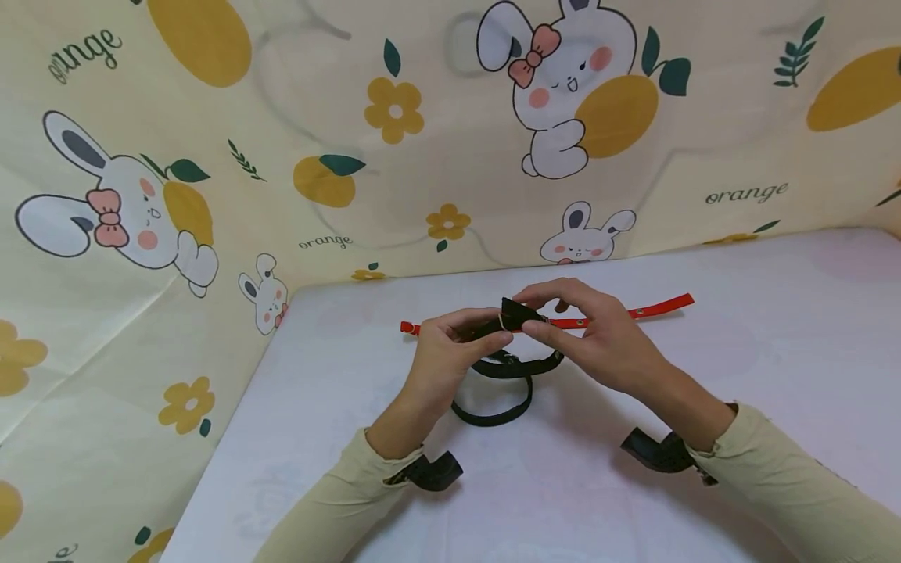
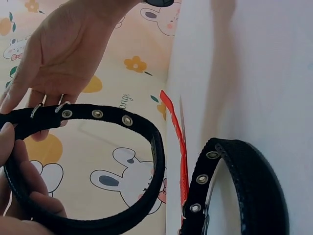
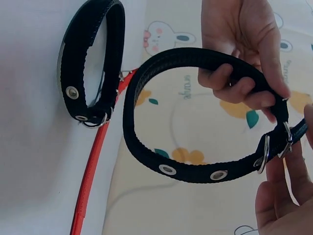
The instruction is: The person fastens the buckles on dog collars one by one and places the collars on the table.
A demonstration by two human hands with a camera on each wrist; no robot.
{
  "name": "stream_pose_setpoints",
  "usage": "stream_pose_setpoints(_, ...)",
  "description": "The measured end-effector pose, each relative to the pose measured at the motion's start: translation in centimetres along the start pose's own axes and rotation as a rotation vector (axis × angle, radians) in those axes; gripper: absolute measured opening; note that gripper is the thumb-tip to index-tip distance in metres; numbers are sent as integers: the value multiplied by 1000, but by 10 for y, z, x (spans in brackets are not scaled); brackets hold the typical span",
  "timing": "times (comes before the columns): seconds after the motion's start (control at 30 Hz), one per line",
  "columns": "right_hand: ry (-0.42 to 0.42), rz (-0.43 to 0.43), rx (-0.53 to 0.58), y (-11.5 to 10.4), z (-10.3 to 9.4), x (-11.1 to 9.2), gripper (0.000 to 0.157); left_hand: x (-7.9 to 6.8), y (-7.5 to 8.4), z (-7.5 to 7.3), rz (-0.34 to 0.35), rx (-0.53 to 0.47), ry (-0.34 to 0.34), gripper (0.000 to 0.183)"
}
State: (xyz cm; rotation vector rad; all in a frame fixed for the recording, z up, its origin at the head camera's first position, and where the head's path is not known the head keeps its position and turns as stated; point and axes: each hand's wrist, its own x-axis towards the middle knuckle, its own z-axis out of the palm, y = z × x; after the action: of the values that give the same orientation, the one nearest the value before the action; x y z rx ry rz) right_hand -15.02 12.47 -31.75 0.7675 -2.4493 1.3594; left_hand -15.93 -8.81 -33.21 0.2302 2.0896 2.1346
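a black collar (image 3: 129, 110) is hanging in a loop above the table (image 1: 317, 407), toward its far edge, with both of a person's hands holding it up. its silver buckle (image 3: 289, 137) is sitting at the top of the loop, between the two sets of fingertips, and a short strap tail (image 1: 516, 311) is sticking out there.

the left hand (image 1: 454, 348) is pinching the band close to the buckle, thumb on one side, curled fingers on the other. the right hand (image 1: 601, 332) is pinching the tail between thumb and fingertips; the rest of the loop is dropping below and between the hands.

the person seems to be working the tail at the buckle; whether they are fastening or loosening it, i cannot tell. the next move is probably calling for a steady left hold while the right guides the tail.

beneath, a second black collar (image 1: 493, 421) is standing on its side on the table. beyond it, a red collar (image 1: 662, 307) is lying stretched out, roughly along the table's far edge. behind that edge, a cream cloth (image 1: 317, 102) is showing rabbits and oranges.
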Motion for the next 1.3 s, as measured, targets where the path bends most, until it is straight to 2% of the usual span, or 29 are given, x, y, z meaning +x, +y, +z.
stream_pose_setpoints(0.3,41,-29,33,1,2,0,32,-1,1,0,-11,0,-10,31)
stream_pose_setpoints(0.5,81,-27,11,0,4,-1,28,-3,1,1,0,4,-1,32)
stream_pose_setpoints(0.67,79,-4,0,-1,4,-1,25,-3,1,1,-6,4,6,32)
stream_pose_setpoints(1.0,87,-12,8,-2,2,-2,20,-2,1,2,-9,-21,19,31)
stream_pose_setpoints(1.3,80,34,-61,-2,3,-2,17,-1,0,2,-7,-32,23,30)
